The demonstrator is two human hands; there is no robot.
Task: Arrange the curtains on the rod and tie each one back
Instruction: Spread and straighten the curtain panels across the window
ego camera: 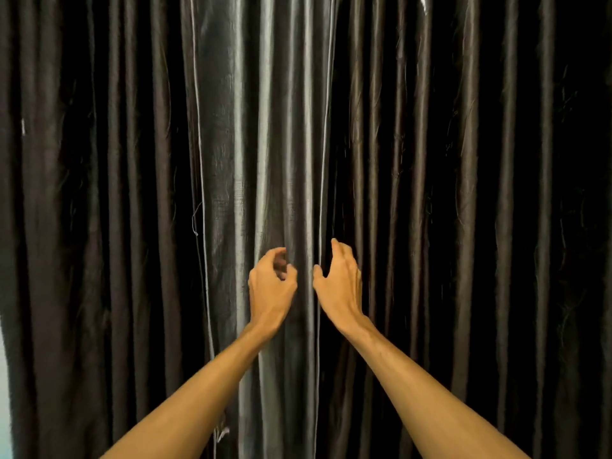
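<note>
Dark, shiny curtains hang in long vertical folds across the whole head view. A lighter grey panel (231, 127) hangs in the middle, between a brown panel (99, 160) on the left and a darker panel (463, 160) on the right. A pale hem line (326, 127) marks the grey panel's right edge. My left hand (270, 286) is raised in front of the grey folds, its fingers loosely curled around nothing. My right hand (337, 283) is just beside it at the hem, fingers stretched upward and thumb next to the edge. The rod is out of view, and no tie-back shows.
A thin strip of pale wall (3, 392) shows past the left curtain's lower edge. Loose threads (195, 220) dangle from the grey panel's left hem. Everything behind the fabric is hidden.
</note>
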